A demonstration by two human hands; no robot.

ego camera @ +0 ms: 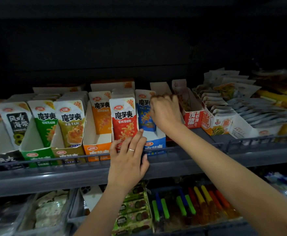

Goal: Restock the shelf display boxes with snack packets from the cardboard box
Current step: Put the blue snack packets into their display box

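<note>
Left hand (129, 157) lies flat, fingers straight, against the red packet (124, 121). Right hand (165, 113) grips the blue packet (143, 116).

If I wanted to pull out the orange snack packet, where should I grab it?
Probably pinch its top edge with your fingers, coming from above and in front. The orange packet stands tall in its orange box, leaning back, with its top free. The red packet overlaps its right side.

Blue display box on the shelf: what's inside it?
One blue packet stands upright, held by the right hand; white floor of the box shows in front. Anything behind the packet is hidden.
</note>
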